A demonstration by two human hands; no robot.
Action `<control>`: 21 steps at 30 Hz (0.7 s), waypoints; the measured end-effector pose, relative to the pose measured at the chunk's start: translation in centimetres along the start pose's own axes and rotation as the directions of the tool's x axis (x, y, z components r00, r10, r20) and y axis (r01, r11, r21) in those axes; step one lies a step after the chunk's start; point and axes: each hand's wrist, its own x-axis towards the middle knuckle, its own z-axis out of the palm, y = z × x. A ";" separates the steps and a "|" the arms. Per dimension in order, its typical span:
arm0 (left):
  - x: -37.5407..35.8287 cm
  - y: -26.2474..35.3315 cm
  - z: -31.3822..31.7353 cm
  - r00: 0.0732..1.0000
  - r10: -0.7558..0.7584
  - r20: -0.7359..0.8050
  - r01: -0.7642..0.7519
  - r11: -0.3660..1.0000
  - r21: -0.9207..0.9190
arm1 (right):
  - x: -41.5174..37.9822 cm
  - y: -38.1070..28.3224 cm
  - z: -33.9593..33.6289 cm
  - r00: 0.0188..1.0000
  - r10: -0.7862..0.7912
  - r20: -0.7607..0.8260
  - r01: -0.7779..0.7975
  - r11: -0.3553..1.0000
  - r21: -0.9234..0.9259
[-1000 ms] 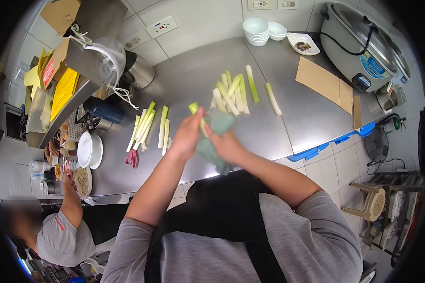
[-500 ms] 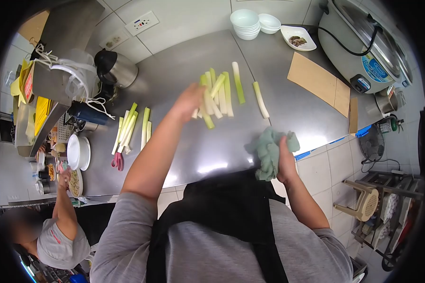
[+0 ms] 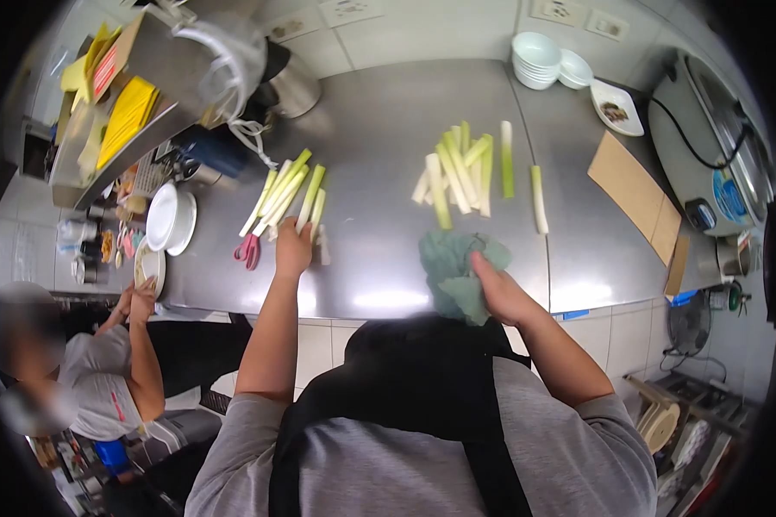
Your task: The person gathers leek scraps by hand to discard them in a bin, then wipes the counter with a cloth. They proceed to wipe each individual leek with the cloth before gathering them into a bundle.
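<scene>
My left hand [image 3: 293, 248] is at the lower end of a cut leek stalk [image 3: 313, 194], its fingers closed on that end. Just left of it lies a small pile of leek stalks [image 3: 276, 200], with pink-handled scissors [image 3: 247, 252] below. In my right hand [image 3: 502, 291] is a crumpled green cloth [image 3: 450, 271], held near the front edge of the steel table. Beyond the cloth sits a larger pile of leek stalks [image 3: 461, 172], pale at one end and green at the other. Two single stalks, one a leek stalk [image 3: 539, 200], lie to its right.
White bowls [image 3: 536, 59], a dish with dark pieces [image 3: 616, 110], cardboard [image 3: 634, 198] and a large cooker [image 3: 707, 146] stand at the back and right. A kettle [image 3: 295, 86] and white bowl [image 3: 171, 218] are on the left, where another person [image 3: 103, 370] works.
My left hand has gone from the larger leek pile to the stalks on the left. The cloth in my right hand has shifted closer to the larger pile. The view has turned leftward.
</scene>
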 end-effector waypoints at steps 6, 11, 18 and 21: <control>-5.6 6.2 -4.0 0.982 0.020 0.187 0.002 0.994 -0.113 | 8.9 3.0 8.3 0.995 -0.075 0.058 0.053 0.949 0.311; -11.3 10.7 -5.0 0.922 0.282 0.264 -0.333 0.926 0.175 | 13.4 2.6 13.0 0.987 -0.054 -0.150 0.095 0.956 0.277; -10.7 9.8 -9.3 0.938 0.161 0.308 -0.193 0.978 0.079 | 14.5 -3.3 14.6 0.973 -0.087 -0.215 0.182 0.860 0.477; -10.3 8.5 -9.3 0.890 0.187 0.416 0.137 0.760 -0.636 | 14.7 -4.4 12.7 0.991 -0.104 -0.084 0.133 0.798 0.588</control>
